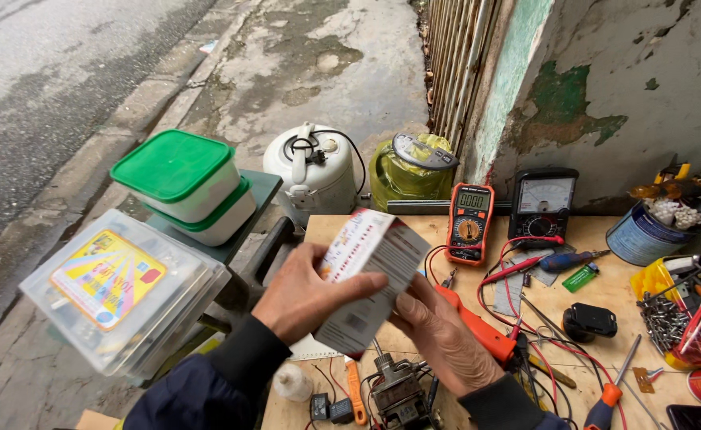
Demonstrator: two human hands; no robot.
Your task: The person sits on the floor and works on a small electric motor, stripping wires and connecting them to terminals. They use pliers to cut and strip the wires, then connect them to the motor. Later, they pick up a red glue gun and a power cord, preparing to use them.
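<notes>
I hold a small white and red cardboard box [370, 271] with both hands above the wooden workbench [605, 350]. My left hand [306, 293] grips its left side, thumb laid across the front face. My right hand [444, 338] supports the box from below and to the right. The box is tilted, its top end pointing away from me. Under my hands lie an orange-handled tool [478, 330] and a small metal motor part [398, 394].
An orange digital multimeter [470, 223] and a black analogue meter [543, 205] stand at the bench's back, with red leads, screwdrivers, a tin can [641, 235] and screws to the right. Left are a clear plastic case [115, 291] and stacked green-lidded tubs [183, 183]. Rice cookers [314, 171] stand behind.
</notes>
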